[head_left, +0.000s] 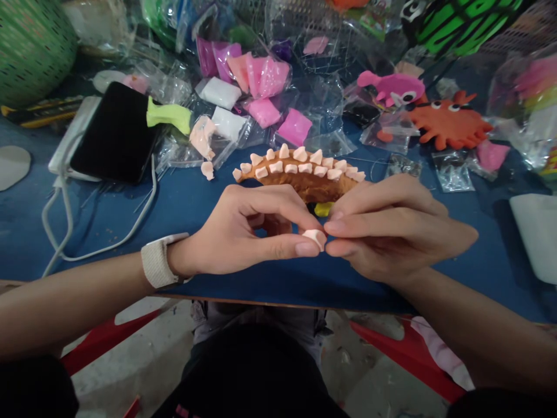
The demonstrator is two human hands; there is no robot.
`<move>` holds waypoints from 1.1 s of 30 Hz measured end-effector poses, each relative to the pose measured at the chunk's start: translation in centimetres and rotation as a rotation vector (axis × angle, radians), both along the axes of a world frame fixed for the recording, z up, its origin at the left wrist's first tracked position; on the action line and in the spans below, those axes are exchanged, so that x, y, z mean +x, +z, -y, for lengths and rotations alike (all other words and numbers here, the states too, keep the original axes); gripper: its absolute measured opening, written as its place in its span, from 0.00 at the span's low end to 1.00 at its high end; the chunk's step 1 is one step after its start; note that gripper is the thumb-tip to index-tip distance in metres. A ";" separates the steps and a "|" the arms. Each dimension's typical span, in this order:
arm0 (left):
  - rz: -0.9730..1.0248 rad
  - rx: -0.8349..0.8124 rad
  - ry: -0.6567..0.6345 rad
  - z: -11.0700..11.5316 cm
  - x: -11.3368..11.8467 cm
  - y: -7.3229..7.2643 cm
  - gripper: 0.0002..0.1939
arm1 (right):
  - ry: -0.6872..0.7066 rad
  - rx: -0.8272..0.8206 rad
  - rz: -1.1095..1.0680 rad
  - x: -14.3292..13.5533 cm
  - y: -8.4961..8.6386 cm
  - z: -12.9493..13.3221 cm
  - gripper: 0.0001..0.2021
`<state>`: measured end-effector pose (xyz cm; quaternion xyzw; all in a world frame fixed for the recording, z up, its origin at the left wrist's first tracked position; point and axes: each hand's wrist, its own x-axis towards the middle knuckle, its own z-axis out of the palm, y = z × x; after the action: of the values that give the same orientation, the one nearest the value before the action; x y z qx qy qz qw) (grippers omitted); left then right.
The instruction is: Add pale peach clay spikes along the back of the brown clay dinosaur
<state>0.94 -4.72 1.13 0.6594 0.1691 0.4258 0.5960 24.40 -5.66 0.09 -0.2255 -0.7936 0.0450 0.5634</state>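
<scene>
Pale pink, a small lump [314, 235] is clamped between the thumb and forefinger of the left hand [230, 232], just on the near side of the brown arched piece [304, 184]. Fingertips of the right hand [391, 229] come close together at its edge; whether they grip it, I cannot tell. The step looks like shaping by touch; the next pinch probably calls for light pressure. Beyond the arched piece lies a pink packet [295, 126].

Craft workspace, with clay packets [295, 127], crab model [452, 123] and blue worktable [487, 197].
</scene>
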 end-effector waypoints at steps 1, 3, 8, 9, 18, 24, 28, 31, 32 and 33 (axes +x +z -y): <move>-0.001 0.011 0.005 0.0 0.0 0.0 0.06 | 0.015 0.008 -0.002 0.0 0.1 0.0 0.07; -0.015 0.027 0.015 -0.1 0.0 -0.1 0.07 | 0.032 0.010 0.000 -0.1 0.3 -0.1 0.07; -0.026 0.019 0.008 -0.1 0.0 -0.1 0.07 | 0.078 0.031 -0.003 -0.1 0.4 -0.4 0.07; -0.022 0.016 0.005 -0.1 0.0 -0.1 0.07 | 0.096 0.059 -0.014 -0.1 0.4 -0.5 0.07; -0.034 -0.016 0.017 -0.2 0.1 -0.2 0.10 | 0.043 0.129 0.022 -0.5 0.6 0.6 0.03; 0.002 -0.005 0.024 -0.1 0.1 -0.1 0.07 | -0.016 0.084 0.013 -0.2 0.6 1.5 0.11; -0.003 -0.053 0.019 -0.1 0.1 -0.1 0.11 | -0.061 0.068 0.069 0.3 0.8 1.8 0.18; -0.012 -0.103 0.007 -0.1 0.1 -0.2 0.12 | -0.079 0.139 0.078 0.4 0.9 1.4 0.11; -0.010 -0.112 0.006 -0.1 0.1 -0.2 0.12 | -0.080 0.160 0.077 0.3 0.9 1.3 0.08; -0.008 -0.114 0.008 -0.1 0.1 -0.1 0.13 | -0.070 0.180 0.076 0.2 0.8 1.1 0.07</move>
<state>1.08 -4.67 0.99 0.6254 0.1982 0.4150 0.6304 24.60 -6.74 0.88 -0.2032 -0.8068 -0.0549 0.5520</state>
